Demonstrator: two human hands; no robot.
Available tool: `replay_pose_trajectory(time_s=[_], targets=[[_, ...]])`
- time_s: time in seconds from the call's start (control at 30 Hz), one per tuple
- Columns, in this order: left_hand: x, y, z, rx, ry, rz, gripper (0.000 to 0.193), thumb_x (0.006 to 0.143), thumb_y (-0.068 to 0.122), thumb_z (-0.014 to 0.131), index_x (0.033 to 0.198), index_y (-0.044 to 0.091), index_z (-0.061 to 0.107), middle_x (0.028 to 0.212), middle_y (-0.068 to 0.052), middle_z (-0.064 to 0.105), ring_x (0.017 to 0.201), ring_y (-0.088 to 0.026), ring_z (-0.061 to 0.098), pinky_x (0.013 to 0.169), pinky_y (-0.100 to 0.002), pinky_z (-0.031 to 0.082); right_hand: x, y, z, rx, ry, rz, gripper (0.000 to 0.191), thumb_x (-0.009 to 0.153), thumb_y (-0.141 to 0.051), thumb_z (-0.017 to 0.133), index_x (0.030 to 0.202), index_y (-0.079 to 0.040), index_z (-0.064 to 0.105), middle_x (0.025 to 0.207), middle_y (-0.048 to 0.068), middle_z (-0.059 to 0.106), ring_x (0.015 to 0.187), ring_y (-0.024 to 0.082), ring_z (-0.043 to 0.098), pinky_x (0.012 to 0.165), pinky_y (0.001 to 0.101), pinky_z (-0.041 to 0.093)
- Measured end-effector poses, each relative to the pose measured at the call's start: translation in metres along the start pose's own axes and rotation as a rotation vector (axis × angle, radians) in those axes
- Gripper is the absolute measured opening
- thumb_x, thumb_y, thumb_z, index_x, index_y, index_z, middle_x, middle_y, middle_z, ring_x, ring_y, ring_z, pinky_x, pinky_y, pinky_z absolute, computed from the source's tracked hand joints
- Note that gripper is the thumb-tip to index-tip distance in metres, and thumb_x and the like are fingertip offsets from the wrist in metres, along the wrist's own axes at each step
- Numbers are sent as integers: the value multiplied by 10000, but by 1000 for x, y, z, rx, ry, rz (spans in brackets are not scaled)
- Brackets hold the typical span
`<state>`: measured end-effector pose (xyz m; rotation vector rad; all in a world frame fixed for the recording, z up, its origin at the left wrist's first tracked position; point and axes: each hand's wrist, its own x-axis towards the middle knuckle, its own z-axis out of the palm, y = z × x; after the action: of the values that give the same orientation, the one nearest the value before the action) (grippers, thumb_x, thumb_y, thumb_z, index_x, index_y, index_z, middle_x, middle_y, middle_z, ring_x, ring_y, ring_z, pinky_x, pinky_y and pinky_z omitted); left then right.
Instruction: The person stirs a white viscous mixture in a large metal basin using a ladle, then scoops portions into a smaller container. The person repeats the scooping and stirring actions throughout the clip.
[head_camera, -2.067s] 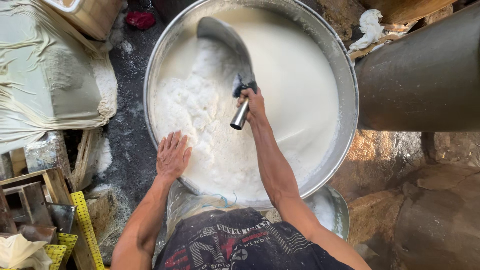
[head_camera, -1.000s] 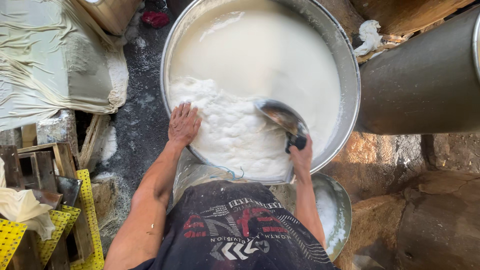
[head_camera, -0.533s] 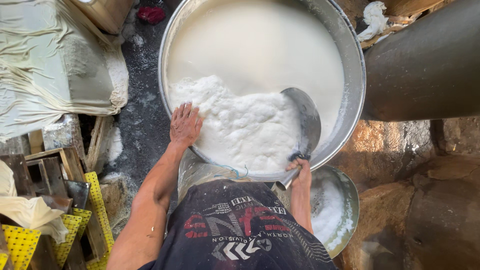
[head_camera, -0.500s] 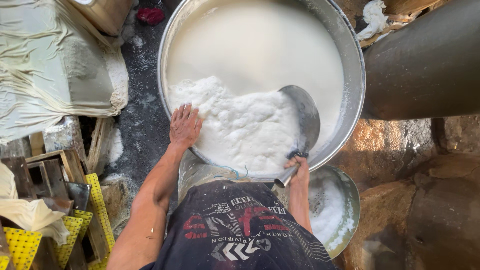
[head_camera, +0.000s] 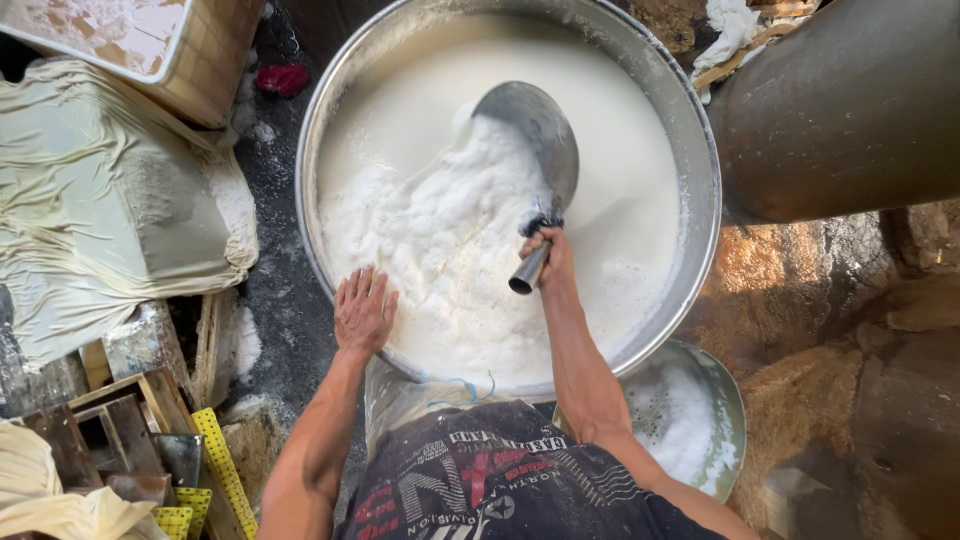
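Observation:
A big round metal basin (head_camera: 700, 150) holds white liquid with a mass of white curd (head_camera: 440, 240) heaped on its near left side. My right hand (head_camera: 548, 252) grips the handle of a large metal scoop (head_camera: 535, 135), whose bowl lies against the far edge of the curd. My left hand (head_camera: 362, 310) rests flat, fingers spread, on the basin's near left rim.
A smaller metal bowl (head_camera: 725, 410) with white residue sits low on the right. A large dark drum (head_camera: 850, 110) lies at the upper right. A cloth-covered block (head_camera: 100, 210) and a wooden box (head_camera: 140, 45) stand on the left, with yellow crates (head_camera: 215, 470) below.
My right hand has carried the scoop from the basin's near right rim out to the middle, and the curd has spread farther. My left hand stays on the rim.

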<state>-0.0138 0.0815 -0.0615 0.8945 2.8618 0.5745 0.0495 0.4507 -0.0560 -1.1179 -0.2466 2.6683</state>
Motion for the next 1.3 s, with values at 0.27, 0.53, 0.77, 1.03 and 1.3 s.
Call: replay_pose_trajectory(time_s=[0.27,0.53,0.77,1.03,1.3], targets=[[5,3,-7,31,-16,2,479,952,364,593,1342,89,635,1456,-164,553,1401,-354,457,1199,-499,301,65,6,109,-426,34,-160,320,841,7,608,1115,-109,491,681,64,538,538,168,566,473,355,524],[5,4,-6,43,-28,-3,484,958,361,585,1353,84,627,1470,-169,545,1418,-355,445,1210,-494,293,79,24,138,-1309,-207,-349,807,787,-59,655,1530,-86,340,861,148,661,599,213,637,500,369,545],[5,7,-8,39,-25,-4,480,964,357,583,1358,84,617,1482,-153,538,1415,-349,437,1213,-485,283,55,19,87,-1910,-158,-418,933,731,-160,640,1595,-171,287,1044,251,744,804,349,747,734,456,609],[-2,2,-2,28,-20,-22,474,989,361,568,1381,99,608,1501,-136,507,1440,-351,416,1233,-495,263,-1,-38,19,-1941,-88,-686,914,731,-209,713,1572,-173,357,1142,289,705,1000,460,702,903,484,559],[-3,0,2,23,63,26,494,999,386,548,1384,84,612,1533,-175,485,1454,-381,382,1219,-501,251,-69,-92,-44,-1858,162,-749,919,724,-200,705,1576,-130,370,1234,281,676,1049,418,698,931,451,550]])
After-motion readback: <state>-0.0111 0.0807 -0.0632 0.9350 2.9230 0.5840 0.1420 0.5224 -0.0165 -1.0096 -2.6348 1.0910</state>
